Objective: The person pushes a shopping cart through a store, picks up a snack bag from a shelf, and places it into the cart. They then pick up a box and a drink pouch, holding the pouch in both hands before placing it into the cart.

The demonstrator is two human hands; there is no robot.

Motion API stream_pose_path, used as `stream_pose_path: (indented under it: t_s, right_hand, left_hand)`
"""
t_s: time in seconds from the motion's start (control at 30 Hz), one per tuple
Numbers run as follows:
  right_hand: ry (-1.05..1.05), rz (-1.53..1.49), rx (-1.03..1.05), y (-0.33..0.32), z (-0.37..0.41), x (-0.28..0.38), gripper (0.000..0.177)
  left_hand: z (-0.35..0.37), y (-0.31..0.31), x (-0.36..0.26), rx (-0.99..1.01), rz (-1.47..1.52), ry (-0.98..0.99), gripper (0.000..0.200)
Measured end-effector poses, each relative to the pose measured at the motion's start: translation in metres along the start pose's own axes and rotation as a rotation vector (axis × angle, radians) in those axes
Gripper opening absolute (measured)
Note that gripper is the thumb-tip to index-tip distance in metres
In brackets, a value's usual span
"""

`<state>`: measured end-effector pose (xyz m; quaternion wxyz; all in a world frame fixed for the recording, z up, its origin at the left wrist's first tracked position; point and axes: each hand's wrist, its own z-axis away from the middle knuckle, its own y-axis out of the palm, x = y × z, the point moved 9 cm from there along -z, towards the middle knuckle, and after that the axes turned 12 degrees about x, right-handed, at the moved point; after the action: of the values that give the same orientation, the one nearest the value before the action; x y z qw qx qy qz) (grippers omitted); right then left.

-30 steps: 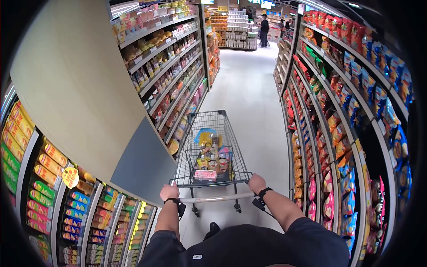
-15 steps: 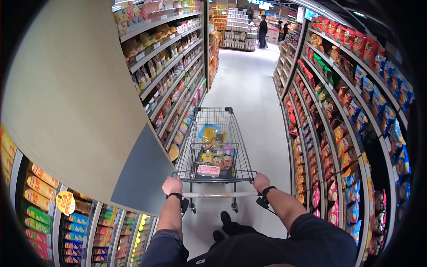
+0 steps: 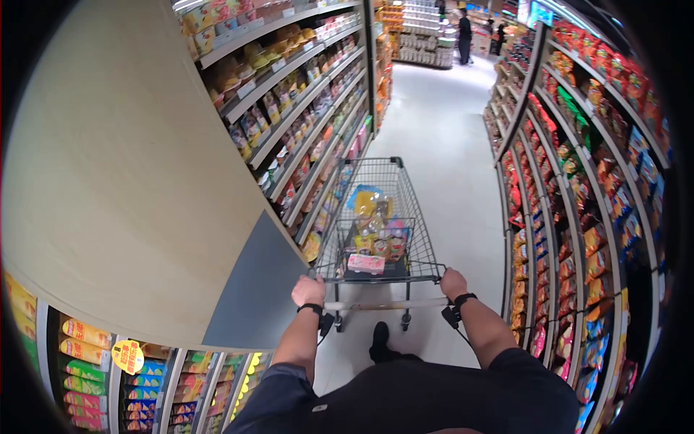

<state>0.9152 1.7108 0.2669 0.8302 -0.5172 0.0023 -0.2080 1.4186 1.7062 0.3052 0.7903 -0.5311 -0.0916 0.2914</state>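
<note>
A wire shopping cart [image 3: 396,160] stands in front of me, with a pale push bar [image 3: 387,305] at its near end. My left hand [image 3: 309,291] is closed around the left end of the cart's handle frame. At the right end, my right hand [image 3: 454,283] grips the frame in the same way. Inside the basket lie a pink box [image 3: 366,263], several small pouches [image 3: 381,248] behind it, and a blue and yellow package [image 3: 366,198] farther forward. Both wrists wear dark straps. My fingers' undersides are hidden.
A beige column [image 3: 130,181] with a grey base panel [image 3: 253,289] stands close on the left. Packed shelves [image 3: 289,94] run along that side; snack bags fill the right shelves [image 3: 571,195]. Pale floor [image 3: 448,145] leads to a person [image 3: 464,36] in dark clothes far ahead.
The cart, my hands and the aisle sit farther right in the view, which has tilted a little. Both hands keep their hold. One of my shoes now shows where two did before.
</note>
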Motion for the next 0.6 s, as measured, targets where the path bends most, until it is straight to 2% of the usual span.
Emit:
stream_pose_path:
  t_s: [0.2, 0.37, 0.6]
  right_hand:
    - [-0.022, -0.058, -0.004, -0.013, -0.055, 0.008, 0.023]
    - [-0.012, -0.069, 0.040, -0.034, -0.095, 0.019, 0.023]
    - [-0.066, -0.194, -0.049, -0.052, -0.144, 0.029, 0.021]
  left_hand:
    - [-0.033, -0.021, -0.034, 0.037, 0.017, -0.054, 0.053]
    - [-0.072, -0.032, -0.073, 0.052, -0.038, 0.005, 0.053]
    - [-0.131, -0.050, -0.114, -0.022, -0.031, 0.042, 0.053]
